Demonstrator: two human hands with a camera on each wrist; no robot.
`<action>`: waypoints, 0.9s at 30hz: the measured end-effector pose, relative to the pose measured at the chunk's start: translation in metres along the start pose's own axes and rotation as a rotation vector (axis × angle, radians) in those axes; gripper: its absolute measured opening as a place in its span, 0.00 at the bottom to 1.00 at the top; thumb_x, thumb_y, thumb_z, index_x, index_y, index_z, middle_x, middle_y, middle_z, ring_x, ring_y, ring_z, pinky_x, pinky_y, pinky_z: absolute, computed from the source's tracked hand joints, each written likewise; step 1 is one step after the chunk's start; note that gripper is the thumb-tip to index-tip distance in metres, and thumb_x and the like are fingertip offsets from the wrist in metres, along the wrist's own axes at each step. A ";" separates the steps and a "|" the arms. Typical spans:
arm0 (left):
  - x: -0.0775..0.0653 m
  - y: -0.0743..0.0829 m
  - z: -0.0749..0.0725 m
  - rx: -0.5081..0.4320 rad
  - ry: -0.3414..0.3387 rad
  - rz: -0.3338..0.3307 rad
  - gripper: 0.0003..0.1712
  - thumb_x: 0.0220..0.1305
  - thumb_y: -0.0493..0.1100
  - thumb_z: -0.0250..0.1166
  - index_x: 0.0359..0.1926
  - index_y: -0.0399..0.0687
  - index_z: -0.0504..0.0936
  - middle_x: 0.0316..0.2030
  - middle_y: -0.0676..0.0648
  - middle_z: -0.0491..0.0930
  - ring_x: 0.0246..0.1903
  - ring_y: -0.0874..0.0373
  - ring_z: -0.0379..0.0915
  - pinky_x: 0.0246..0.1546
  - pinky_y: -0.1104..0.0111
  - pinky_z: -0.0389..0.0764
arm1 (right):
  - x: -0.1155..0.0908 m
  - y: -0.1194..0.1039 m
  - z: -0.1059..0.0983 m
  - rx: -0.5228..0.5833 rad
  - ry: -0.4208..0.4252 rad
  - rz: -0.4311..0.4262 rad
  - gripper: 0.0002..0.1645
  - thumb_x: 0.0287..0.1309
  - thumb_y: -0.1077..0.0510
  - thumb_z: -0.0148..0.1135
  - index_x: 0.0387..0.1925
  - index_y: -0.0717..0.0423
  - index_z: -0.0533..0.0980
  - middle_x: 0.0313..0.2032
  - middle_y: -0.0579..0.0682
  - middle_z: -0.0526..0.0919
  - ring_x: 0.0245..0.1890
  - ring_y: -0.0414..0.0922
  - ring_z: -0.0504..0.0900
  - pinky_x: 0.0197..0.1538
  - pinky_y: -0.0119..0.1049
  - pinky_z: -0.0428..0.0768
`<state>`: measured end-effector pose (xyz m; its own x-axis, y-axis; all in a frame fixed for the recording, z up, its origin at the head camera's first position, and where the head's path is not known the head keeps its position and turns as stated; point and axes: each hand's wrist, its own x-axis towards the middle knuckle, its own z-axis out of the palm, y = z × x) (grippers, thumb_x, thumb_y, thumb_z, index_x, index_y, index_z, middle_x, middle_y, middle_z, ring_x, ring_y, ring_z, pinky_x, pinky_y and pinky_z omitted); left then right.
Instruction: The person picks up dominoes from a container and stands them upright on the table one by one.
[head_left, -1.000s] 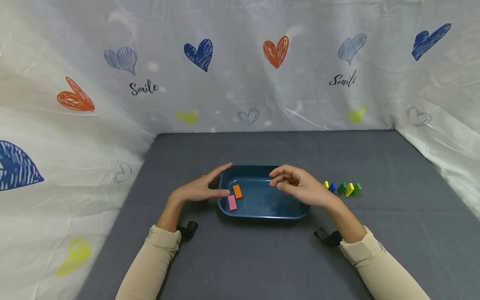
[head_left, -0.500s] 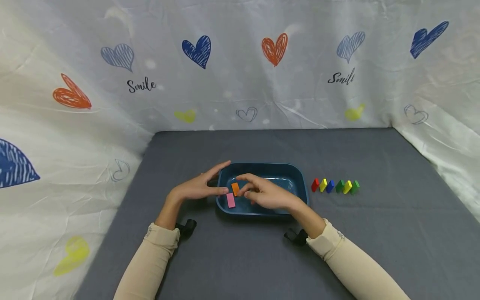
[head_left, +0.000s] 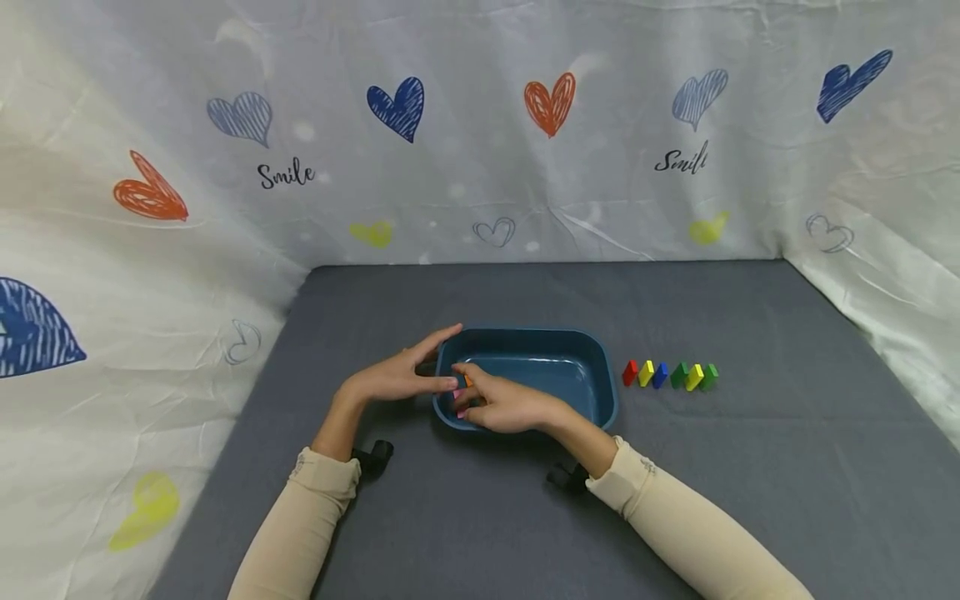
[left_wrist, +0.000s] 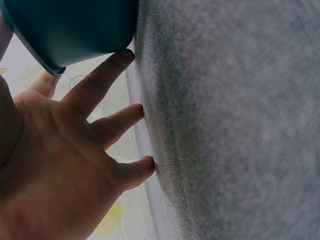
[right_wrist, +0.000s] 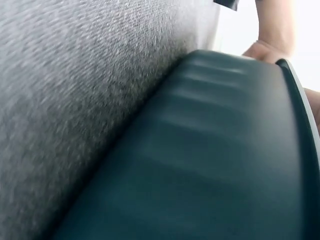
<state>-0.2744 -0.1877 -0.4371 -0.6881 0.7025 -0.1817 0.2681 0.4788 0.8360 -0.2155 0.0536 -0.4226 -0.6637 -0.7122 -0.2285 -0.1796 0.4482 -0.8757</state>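
Note:
A dark teal tray [head_left: 540, 423] lies on the grey table. My left hand [head_left: 393, 377] is at its left end with fingers spread and fairly straight, thumb over the rim; in the left wrist view one fingertip [left_wrist: 125, 57] meets the tray's outer wall. My right hand [head_left: 510, 404] reaches over the front rim into the tray's left part, fingers loosely bent beside a pink block [head_left: 460, 413]. An orange block [head_left: 468, 381] shows just above them. The fingers hide most of both blocks, and I see no grip on either. The tray wall [right_wrist: 200, 150] fills much of the right wrist view.
Right of the tray stand several small blocks in a row: a red block [head_left: 630, 372], yellow, blue and green ones, among them a green block [head_left: 709, 377] at the far end. A white curtain [head_left: 450, 183] printed with hearts rises behind the table.
My right hand has swept left from the tray's right side to the blocks at its left end, uncovering the red block outside. My left hand stays at the tray's left end.

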 end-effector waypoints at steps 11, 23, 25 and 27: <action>0.001 -0.001 0.001 -0.008 0.004 -0.012 0.51 0.72 0.56 0.64 0.82 0.68 0.40 0.83 0.52 0.36 0.80 0.34 0.40 0.70 0.32 0.58 | -0.005 0.007 -0.013 -0.010 0.053 0.069 0.46 0.74 0.60 0.52 0.82 0.54 0.39 0.66 0.55 0.78 0.66 0.51 0.76 0.59 0.46 0.76; 0.004 -0.001 0.000 0.003 0.015 -0.033 0.53 0.70 0.59 0.65 0.82 0.68 0.40 0.82 0.54 0.37 0.80 0.36 0.42 0.72 0.33 0.56 | -0.030 0.027 -0.045 -0.047 0.131 0.061 0.40 0.72 0.62 0.52 0.79 0.61 0.49 0.58 0.56 0.84 0.50 0.49 0.85 0.53 0.44 0.81; 0.004 -0.002 0.000 0.004 0.016 -0.034 0.53 0.69 0.59 0.65 0.82 0.68 0.40 0.82 0.53 0.38 0.80 0.35 0.42 0.72 0.33 0.56 | -0.033 0.030 -0.049 -0.087 0.170 0.029 0.38 0.70 0.64 0.54 0.77 0.62 0.54 0.56 0.56 0.86 0.36 0.46 0.84 0.44 0.39 0.81; 0.005 -0.002 0.001 0.007 0.017 -0.038 0.53 0.69 0.60 0.65 0.82 0.68 0.40 0.82 0.53 0.38 0.79 0.35 0.42 0.71 0.32 0.56 | -0.037 0.032 -0.052 -0.126 0.206 -0.007 0.36 0.68 0.65 0.55 0.75 0.62 0.59 0.54 0.56 0.86 0.23 0.43 0.76 0.34 0.34 0.76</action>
<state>-0.2779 -0.1852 -0.4401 -0.7088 0.6752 -0.2042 0.2464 0.5082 0.8252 -0.2346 0.1223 -0.4201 -0.7937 -0.5964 -0.1200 -0.2654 0.5169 -0.8138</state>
